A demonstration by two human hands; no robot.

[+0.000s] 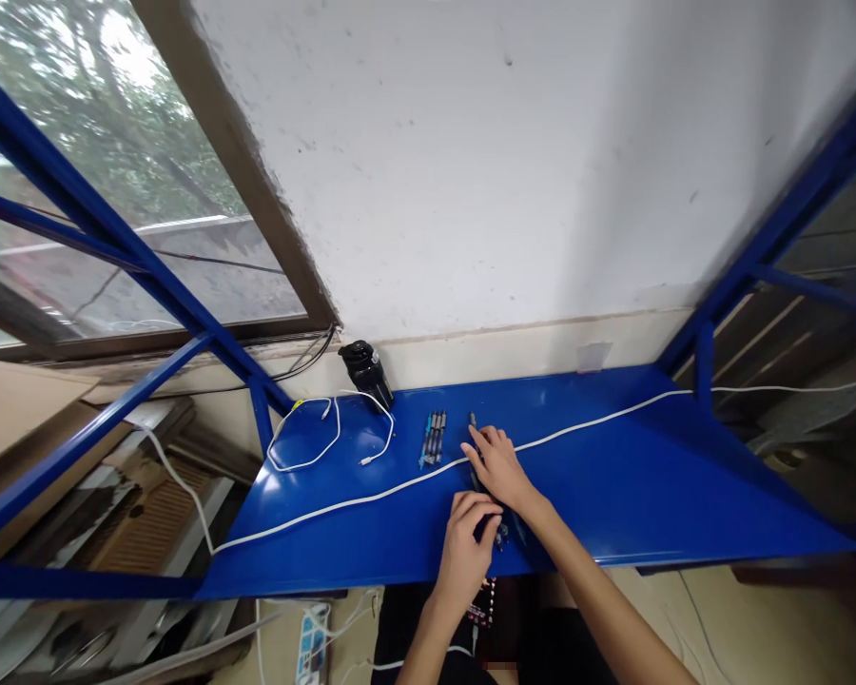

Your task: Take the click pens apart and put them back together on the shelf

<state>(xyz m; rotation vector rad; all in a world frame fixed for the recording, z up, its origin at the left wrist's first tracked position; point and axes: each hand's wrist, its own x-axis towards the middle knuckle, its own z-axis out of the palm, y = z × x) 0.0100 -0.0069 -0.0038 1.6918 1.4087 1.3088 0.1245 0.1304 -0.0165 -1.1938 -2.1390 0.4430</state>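
Note:
A pen with a grey end point(472, 419) lies upright in view on the blue tabletop, and my right hand point(500, 468) reaches over it with thumb and index finger against it. The hand covers part of the pen. Closer to the front edge, my left hand point(465, 538) is closed in a pinch; what its fingertips hold, if anything, cannot be made out. Several loose pens or pen parts point(502, 535) lie beside the left fingertips, partly hidden. To the left of my right hand, several pens point(435, 438) sit side by side in a row, one with a light blue top.
A long white cable point(371, 498) crosses the blue table point(656, 495), passing by the pens. At the back left stands a black bottle point(368, 373), near a looped white charging cable point(305, 466). Blue metal frame bars point(185, 309) rise at both sides; a power strip point(314, 642) lies below.

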